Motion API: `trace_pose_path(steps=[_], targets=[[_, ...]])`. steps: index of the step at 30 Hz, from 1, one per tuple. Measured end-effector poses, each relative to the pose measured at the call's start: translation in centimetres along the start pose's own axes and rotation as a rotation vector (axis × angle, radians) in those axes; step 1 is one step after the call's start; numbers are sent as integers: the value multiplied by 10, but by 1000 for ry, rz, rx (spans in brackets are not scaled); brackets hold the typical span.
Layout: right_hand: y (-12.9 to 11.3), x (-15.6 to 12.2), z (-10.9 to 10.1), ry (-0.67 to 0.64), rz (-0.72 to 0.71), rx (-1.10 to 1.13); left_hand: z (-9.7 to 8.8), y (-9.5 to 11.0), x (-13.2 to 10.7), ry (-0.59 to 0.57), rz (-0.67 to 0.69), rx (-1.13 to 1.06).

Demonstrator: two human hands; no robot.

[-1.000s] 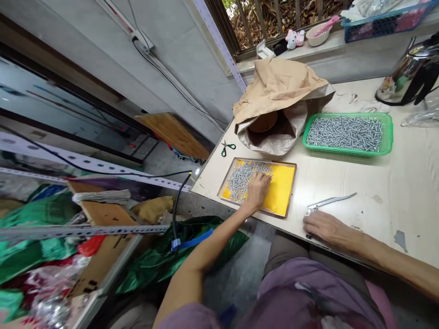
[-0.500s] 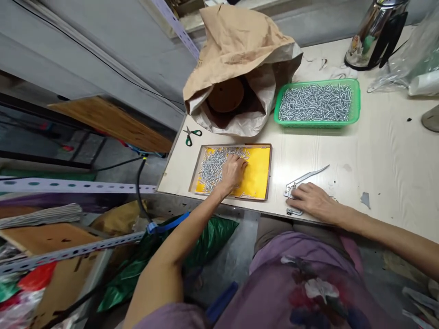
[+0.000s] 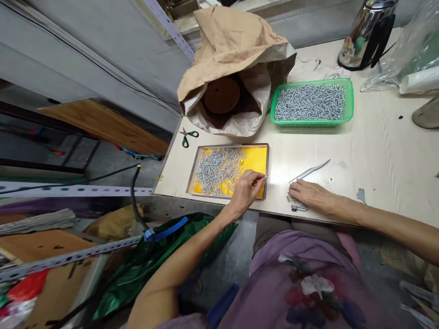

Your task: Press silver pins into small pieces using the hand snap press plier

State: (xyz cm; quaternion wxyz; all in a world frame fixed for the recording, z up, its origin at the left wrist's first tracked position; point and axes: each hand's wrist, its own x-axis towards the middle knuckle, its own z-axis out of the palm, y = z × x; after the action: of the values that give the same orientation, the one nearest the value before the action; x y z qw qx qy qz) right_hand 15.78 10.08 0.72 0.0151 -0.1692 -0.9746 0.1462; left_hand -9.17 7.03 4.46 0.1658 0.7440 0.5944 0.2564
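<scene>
My left hand [image 3: 247,189] hovers over the right side of a yellow tray [image 3: 257,157] and pinches a small silver screw at its fingertips. A pile of silver screws [image 3: 218,167] fills the tray's left half. My right hand [image 3: 310,193] rests on the table's front edge, fingers curled over a small metal tool with a long lever [image 3: 308,172]. A loose screw lies just left of that hand.
A green basket [image 3: 347,98] full of screws stands further back. An open brown paper sack [image 3: 233,55] holds a brown round thing. Green-handled scissors [image 3: 187,136] lie at the table's left edge. A steel kettle [image 3: 366,32] and plastic bags [image 3: 408,55] sit at the back right.
My left hand has left the screw pile and moved right with a screw pinched in it. My right hand has stayed at the metal tool. The camera has tilted down and right.
</scene>
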Motion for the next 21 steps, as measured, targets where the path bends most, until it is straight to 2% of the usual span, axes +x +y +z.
trace_pose_path(steps=[3, 7, 9, 11, 14, 17, 20, 21], targets=[[2, -7, -2, 1, 43, -14, 7, 15, -3, -54, -70, -122], [-7, 2, 2, 43, -43, -108, 13, 26, 0, -65, -212, -268], [-13, 10, 6, 74, -77, -134, 12, 30, 2, -78, -306, -329], [-15, 16, 9, 154, -50, -137, 9, 33, 3, -100, -416, -404], [-8, 20, 7, 229, -28, -208, 4, 35, 2, -130, -583, -558], [14, 24, -14, 357, 29, -236, 5, 38, -2, -157, -690, -716], [49, 32, -57, 615, 208, -156, 14, 48, -7, -220, -762, -831], [62, 36, -73, 663, 273, -133, 19, 53, -7, -249, -792, -852]])
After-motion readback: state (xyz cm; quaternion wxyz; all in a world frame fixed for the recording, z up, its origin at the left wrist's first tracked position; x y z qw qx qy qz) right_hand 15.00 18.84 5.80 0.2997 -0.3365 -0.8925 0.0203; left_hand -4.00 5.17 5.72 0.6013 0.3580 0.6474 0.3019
